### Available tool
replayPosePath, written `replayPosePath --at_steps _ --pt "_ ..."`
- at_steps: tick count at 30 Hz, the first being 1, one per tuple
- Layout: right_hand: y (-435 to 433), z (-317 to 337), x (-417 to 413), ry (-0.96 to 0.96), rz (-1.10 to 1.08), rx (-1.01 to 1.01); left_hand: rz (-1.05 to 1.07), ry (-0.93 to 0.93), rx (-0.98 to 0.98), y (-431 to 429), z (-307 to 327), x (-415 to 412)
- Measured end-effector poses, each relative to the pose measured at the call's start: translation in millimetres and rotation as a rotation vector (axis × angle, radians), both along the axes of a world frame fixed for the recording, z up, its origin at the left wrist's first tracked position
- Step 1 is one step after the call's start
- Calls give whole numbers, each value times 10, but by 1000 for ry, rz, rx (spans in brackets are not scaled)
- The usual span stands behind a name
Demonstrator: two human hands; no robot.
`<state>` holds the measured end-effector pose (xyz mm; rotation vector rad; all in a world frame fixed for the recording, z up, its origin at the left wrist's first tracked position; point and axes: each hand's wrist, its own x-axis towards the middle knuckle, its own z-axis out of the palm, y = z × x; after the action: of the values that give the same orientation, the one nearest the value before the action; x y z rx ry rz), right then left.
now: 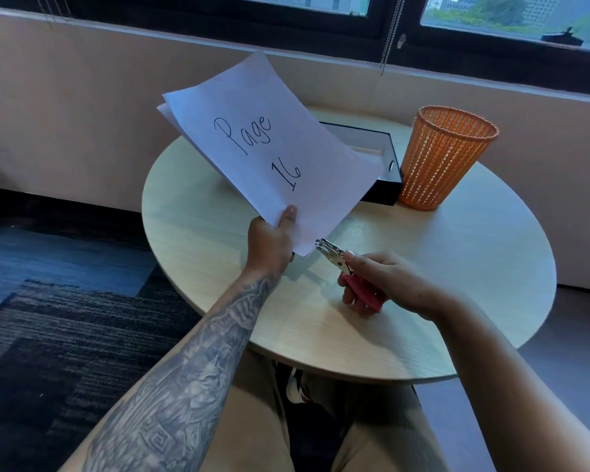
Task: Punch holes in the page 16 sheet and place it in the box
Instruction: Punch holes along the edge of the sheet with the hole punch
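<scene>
Holding the page 16 sheet [263, 144] up above the round table [457, 267], the left hand [269, 240] is pinching its near edge, with the thumb lying on the front side. The right hand [385, 284] is gripping the pink handles of a hole punch [336, 258], whose metal head is meeting the lower corner of the sheet. The edge of a second sheet [162, 110] is showing behind. The dark open box [385, 185] is standing on the table behind the paper, just beside an orange mesh basket [447, 158].
</scene>
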<state>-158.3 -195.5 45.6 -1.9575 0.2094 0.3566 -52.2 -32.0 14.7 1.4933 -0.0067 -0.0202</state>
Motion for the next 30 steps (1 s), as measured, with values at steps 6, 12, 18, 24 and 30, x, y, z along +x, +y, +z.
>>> replayPosePath --at_steps 6,12,18,24,30 --pt "15 1 2 16 10 -7 0 -37 3 11 -49 17" --pt "30 -2 9 32 11 -3 5 -74 26 -1 -98 47" --pt "66 1 59 51 -35 -48 32 -63 1 -9 -104 54" --pt "84 -22 85 60 -1 -41 14 -80 2 -4 -121 70" --pt "52 -54 93 54 17 -47 21 -84 9 -4 -107 53"
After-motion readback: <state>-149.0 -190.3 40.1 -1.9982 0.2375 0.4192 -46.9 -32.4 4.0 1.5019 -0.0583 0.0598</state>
